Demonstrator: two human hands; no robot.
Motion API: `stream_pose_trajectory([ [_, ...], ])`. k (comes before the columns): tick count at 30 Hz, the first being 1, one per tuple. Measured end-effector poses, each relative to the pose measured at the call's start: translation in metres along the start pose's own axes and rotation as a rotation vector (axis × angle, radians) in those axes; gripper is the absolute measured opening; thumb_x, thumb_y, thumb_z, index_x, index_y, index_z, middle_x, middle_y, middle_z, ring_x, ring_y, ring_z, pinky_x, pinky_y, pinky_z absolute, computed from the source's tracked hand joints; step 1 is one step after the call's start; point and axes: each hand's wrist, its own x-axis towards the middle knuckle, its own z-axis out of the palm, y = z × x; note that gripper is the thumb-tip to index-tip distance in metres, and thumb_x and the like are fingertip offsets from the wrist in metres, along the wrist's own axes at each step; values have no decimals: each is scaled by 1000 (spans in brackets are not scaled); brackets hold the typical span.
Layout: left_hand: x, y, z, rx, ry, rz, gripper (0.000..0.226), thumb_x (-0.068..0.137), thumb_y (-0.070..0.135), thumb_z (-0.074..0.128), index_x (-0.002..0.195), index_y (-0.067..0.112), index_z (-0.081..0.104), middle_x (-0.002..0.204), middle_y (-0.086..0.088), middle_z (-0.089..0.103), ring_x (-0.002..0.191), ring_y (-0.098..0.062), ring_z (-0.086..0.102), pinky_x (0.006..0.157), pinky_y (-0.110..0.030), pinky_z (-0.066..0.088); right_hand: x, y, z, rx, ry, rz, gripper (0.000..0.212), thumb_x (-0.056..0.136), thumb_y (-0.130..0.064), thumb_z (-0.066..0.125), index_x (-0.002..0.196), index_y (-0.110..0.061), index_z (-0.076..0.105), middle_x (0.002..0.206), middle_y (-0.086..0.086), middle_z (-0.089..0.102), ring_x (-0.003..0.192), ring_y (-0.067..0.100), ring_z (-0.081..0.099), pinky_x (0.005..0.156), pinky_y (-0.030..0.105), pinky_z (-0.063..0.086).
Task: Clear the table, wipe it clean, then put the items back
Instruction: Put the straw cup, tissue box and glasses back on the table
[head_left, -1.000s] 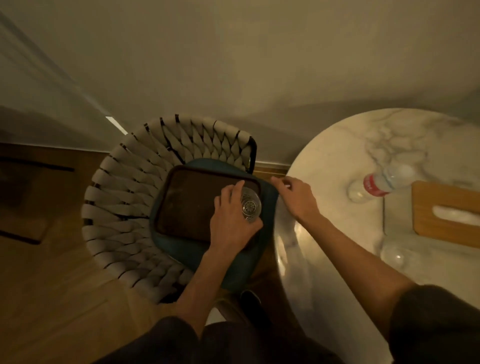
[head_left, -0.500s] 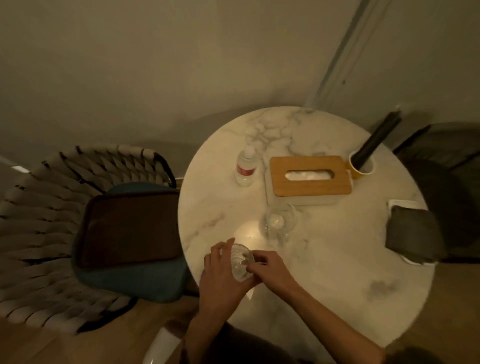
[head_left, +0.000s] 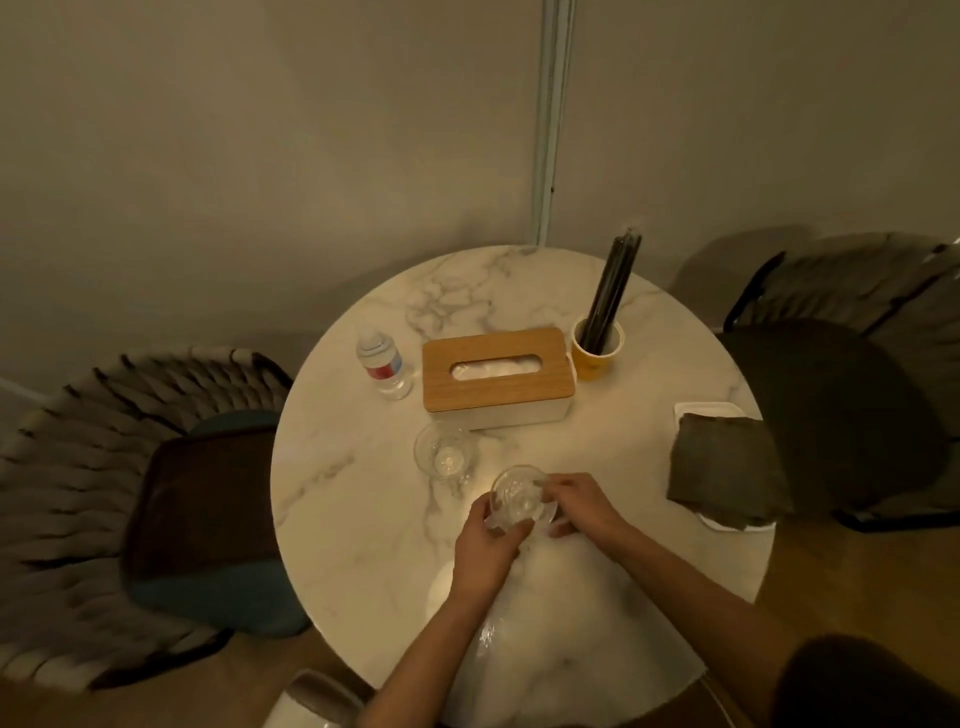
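Gripping a glass (head_left: 517, 501) with both hands down at the counter (head_left: 363, 519), touching it or just above, cannot tell: left hand (head_left: 483, 551) fingers curled round the near side, right hand (head_left: 576, 501) fingers pinching the far rim. Looks like the put-back stage, nearly done, though hard to call for sure. Already standing beyond the fingers: a second glass (head_left: 444, 449) just past them, then a bottle (head_left: 382, 361), a tissue box (head_left: 496, 371) and a yellow cup (head_left: 597, 345). Right of the fingers, a folded cloth (head_left: 727, 467) on a white dish (head_left: 701, 410). Well left of the fingers and off the counter, a dark tray (head_left: 202, 509) on a chair (head_left: 62, 493). Probably left: setting this glass down. Can make out nothing in either glass; white tissue in the box slot; dark sticks (head_left: 615, 283) bunched in the cup; bottle level too dim to read.
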Motion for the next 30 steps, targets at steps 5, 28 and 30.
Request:
stream_pose_trajectory([
  [5,27,31,12,-234,32,-66,66,63,25,68,126,12,53,118,-4,62,100,-18,65,76,-29,58,28,-35,-13,78,-25,39,18,88,-8,54,99,-5,68,98,17,66,75,29,64,62,38,58],
  [28,53,46,26,-185,114,-80,43,63,27,62,104,20,63,101,-4,69,92,-18,67,83,-34,57,66,-39,-11,37,-111,11,28,93,-1,48,113,-4,67,99,20,64,73,26,60,52,25,48],
  [30,50,46,24,-174,88,-73,39,65,29,63,103,24,62,109,-4,67,96,-17,65,84,-34,56,63,-39,-13,67,-119,8,26,93,-5,50,113,-11,66,99,18,66,78,26,60,56,26,48],
])
